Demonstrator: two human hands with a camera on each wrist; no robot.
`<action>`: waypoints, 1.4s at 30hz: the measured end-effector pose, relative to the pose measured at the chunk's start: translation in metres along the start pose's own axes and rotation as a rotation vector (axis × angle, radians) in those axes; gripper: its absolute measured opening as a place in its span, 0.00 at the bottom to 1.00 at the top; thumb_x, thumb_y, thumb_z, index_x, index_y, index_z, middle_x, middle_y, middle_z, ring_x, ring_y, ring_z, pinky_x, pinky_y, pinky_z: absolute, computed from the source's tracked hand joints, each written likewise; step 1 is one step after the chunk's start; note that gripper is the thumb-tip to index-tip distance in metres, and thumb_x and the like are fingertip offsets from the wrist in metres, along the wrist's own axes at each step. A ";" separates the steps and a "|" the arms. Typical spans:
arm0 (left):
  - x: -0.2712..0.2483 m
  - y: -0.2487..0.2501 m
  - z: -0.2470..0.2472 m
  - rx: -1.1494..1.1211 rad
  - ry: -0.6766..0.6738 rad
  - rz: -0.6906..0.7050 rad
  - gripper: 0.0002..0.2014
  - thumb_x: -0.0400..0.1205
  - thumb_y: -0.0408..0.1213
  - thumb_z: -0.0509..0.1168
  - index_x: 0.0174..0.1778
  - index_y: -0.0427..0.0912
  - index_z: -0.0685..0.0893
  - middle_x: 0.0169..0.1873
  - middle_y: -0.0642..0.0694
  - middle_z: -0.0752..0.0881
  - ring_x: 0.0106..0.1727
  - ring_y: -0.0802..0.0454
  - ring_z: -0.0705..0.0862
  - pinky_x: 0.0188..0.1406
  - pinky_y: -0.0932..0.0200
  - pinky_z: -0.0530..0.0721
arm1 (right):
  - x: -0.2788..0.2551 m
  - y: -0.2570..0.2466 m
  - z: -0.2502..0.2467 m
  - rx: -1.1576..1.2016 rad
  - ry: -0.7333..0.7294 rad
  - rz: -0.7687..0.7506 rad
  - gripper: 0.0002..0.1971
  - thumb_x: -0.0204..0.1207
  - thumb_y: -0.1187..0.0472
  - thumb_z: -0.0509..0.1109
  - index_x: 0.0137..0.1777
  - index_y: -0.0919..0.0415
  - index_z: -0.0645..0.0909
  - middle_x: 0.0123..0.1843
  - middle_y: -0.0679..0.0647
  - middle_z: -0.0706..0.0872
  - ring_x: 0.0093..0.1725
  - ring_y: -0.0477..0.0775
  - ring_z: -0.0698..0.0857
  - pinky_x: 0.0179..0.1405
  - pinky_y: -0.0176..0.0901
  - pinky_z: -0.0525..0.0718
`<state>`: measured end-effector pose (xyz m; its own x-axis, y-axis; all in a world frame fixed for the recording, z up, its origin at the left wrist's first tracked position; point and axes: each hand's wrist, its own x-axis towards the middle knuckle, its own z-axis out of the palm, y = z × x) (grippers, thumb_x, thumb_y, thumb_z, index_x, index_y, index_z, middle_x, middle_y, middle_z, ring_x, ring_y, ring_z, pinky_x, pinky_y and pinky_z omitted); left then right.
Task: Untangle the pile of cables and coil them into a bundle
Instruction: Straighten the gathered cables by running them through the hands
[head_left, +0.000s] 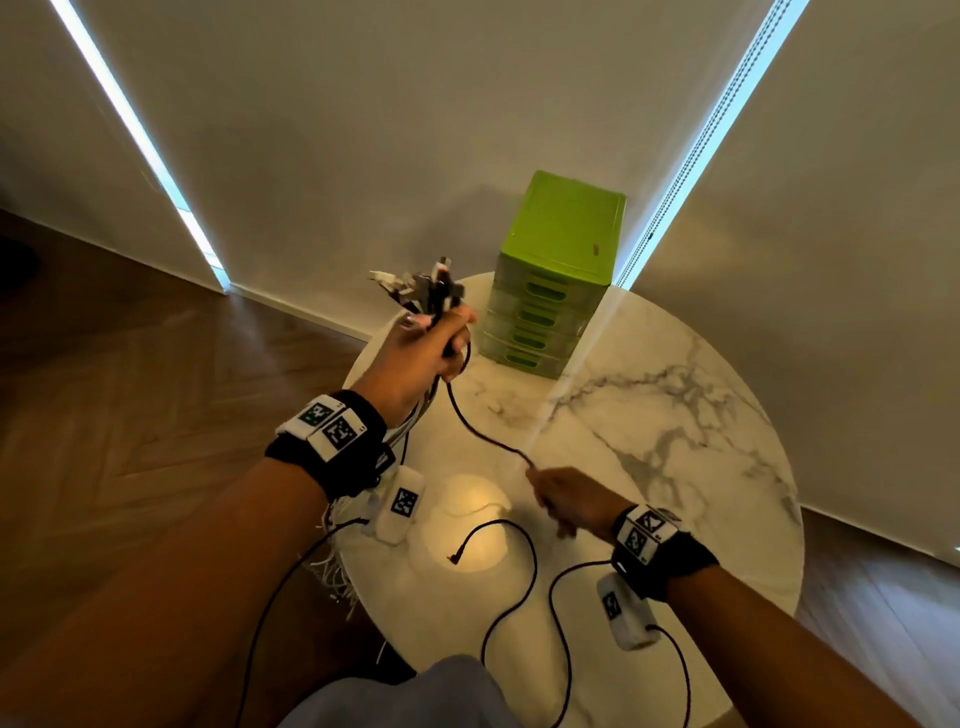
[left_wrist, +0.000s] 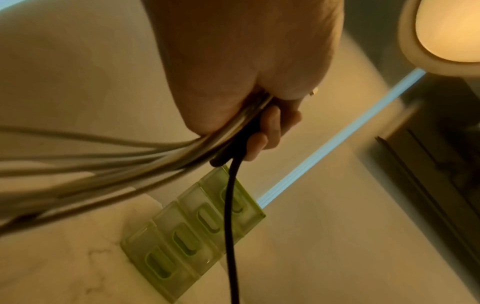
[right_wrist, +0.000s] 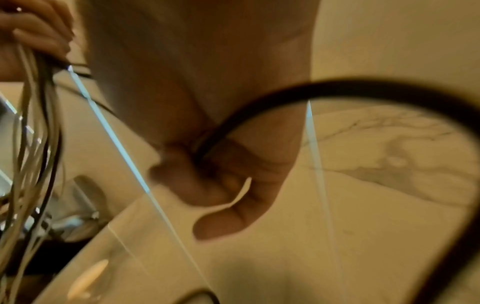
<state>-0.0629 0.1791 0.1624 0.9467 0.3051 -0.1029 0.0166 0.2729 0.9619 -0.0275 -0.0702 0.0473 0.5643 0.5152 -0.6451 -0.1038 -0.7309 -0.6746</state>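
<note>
drawer unit at table back; cable lies in front

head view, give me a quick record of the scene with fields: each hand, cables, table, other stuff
left hand: raised, grips a bunch of white and black cables just below their plug ends
right hand: lower, pinches the thin black cable
thin black cable: runs from the left fist to the right hand, then loops over the table, its free plug tip lying on the tabletop
table: round white marble tabletop
other: green plastic drawer unit standing at the far edge
state: bundle not yet coiled
</note>
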 end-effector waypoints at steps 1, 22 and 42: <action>-0.004 -0.003 0.002 0.078 -0.049 -0.004 0.11 0.90 0.38 0.61 0.47 0.38 0.84 0.28 0.49 0.76 0.24 0.56 0.68 0.28 0.57 0.64 | 0.002 -0.011 -0.008 0.009 0.100 0.014 0.25 0.88 0.40 0.58 0.38 0.60 0.77 0.30 0.55 0.75 0.22 0.51 0.76 0.28 0.43 0.80; -0.004 -0.029 0.022 -0.248 0.107 -0.007 0.14 0.90 0.46 0.59 0.67 0.51 0.85 0.33 0.48 0.87 0.52 0.44 0.89 0.51 0.52 0.85 | -0.039 -0.091 0.005 0.046 0.100 -0.465 0.23 0.90 0.42 0.52 0.44 0.58 0.77 0.32 0.53 0.78 0.29 0.51 0.75 0.32 0.47 0.78; -0.028 -0.039 0.039 0.218 -0.094 -0.151 0.21 0.90 0.52 0.59 0.56 0.39 0.89 0.37 0.47 0.85 0.29 0.54 0.69 0.34 0.56 0.67 | -0.032 -0.121 -0.023 0.098 0.523 -0.525 0.24 0.93 0.47 0.50 0.54 0.59 0.86 0.44 0.47 0.88 0.41 0.38 0.84 0.45 0.39 0.84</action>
<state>-0.0778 0.1241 0.1375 0.9537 0.1873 -0.2354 0.2193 0.1029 0.9702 -0.0142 -0.0086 0.1574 0.8729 0.4877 0.0091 0.2280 -0.3913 -0.8916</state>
